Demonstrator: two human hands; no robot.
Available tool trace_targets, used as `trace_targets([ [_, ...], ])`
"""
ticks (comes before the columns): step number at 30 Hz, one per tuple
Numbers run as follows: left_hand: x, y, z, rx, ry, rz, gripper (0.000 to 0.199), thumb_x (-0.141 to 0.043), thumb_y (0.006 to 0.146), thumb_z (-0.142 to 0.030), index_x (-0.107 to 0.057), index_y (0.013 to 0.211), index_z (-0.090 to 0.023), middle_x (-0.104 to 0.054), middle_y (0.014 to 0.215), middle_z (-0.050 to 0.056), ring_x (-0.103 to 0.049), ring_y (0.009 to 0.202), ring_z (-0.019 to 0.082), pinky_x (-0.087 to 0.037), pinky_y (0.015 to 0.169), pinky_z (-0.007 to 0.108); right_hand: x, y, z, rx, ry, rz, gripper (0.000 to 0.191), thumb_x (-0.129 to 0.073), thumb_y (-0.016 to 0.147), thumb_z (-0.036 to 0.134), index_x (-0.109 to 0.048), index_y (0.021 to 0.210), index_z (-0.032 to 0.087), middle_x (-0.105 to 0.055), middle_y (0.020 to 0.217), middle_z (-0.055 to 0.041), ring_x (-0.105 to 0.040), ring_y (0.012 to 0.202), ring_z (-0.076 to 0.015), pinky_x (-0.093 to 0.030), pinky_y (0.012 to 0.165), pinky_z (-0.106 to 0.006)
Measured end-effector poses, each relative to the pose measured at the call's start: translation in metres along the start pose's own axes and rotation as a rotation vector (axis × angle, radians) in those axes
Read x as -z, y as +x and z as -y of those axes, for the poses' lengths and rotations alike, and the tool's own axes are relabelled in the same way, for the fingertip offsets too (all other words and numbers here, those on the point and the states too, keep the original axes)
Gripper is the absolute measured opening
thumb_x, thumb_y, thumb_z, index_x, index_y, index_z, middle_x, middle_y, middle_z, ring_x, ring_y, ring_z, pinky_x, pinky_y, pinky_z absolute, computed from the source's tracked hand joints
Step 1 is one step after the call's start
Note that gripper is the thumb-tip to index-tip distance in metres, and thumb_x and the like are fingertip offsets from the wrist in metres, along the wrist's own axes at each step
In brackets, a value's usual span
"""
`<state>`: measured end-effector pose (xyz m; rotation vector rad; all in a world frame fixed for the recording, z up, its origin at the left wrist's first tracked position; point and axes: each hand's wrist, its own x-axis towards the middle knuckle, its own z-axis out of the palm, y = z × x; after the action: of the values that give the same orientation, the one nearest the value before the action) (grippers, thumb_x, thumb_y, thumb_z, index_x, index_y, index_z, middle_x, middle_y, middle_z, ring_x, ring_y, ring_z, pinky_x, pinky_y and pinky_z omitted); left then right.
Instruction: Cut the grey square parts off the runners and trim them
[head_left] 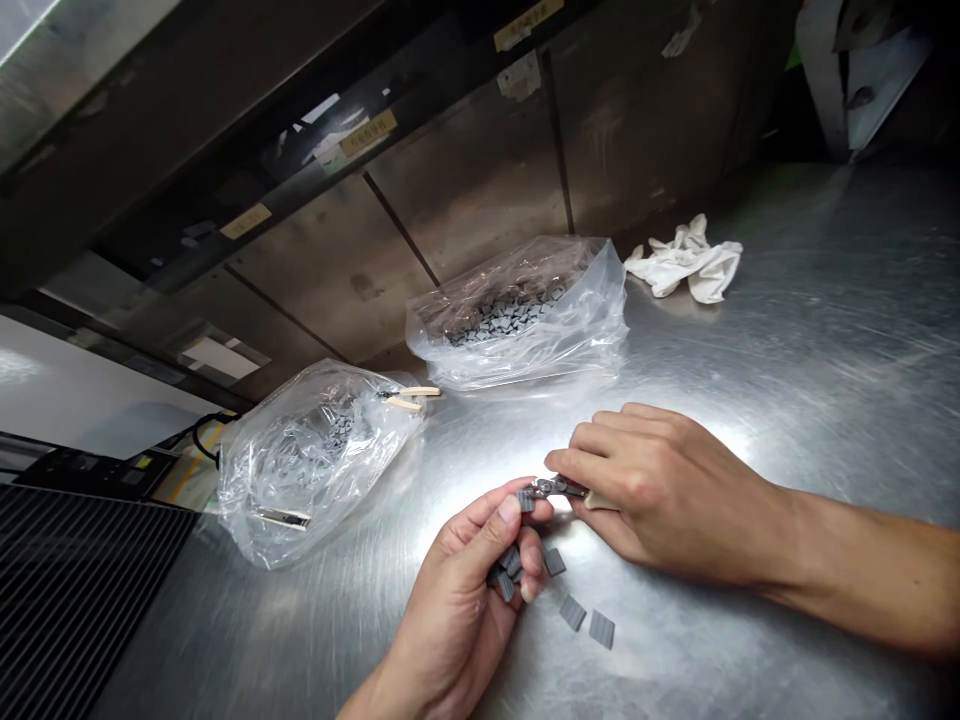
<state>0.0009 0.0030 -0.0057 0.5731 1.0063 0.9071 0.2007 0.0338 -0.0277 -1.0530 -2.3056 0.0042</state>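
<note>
A small grey piece [526, 501] is pinched by the thumb and fingers of the left hand [454, 600], more pieces [506, 572] are bunched behind it, and a pair of snips [555, 487] is kept just beside it, clamped in the right hand [660, 490], so that the work is steadied with both hands close together. 3 loose tiles [573, 612] are left on the steel table [787, 350], while a clear bag of tiles [517, 320], a second clear bag [300, 480], cream-handled pliers [409, 397] and a crumpled white glove [682, 260] are placed farther off.

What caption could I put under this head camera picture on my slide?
Left hand holds small gray pieces while right hand grips small cutters above a steel table.
</note>
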Motion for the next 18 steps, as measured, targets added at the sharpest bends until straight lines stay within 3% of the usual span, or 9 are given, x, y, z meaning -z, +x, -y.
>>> trace_targets([
  [18,-0.0003,0.001,-0.0003,-0.027,0.021,0.002,0.015,-0.072,0.088,-0.019,-0.078,0.098,-0.011,-0.068,0.086,0.005,-0.052,0.06,0.006,-0.044,0.054,0.017,-0.001,-0.0035,-0.0004,0.006,0.023,0.032,0.007,-0.063,0.085,0.019,-0.065,0.079,0.02,-0.061,0.07,0.0006,-0.053,0.063,-0.0166,-0.031,0.063,-0.033],
])
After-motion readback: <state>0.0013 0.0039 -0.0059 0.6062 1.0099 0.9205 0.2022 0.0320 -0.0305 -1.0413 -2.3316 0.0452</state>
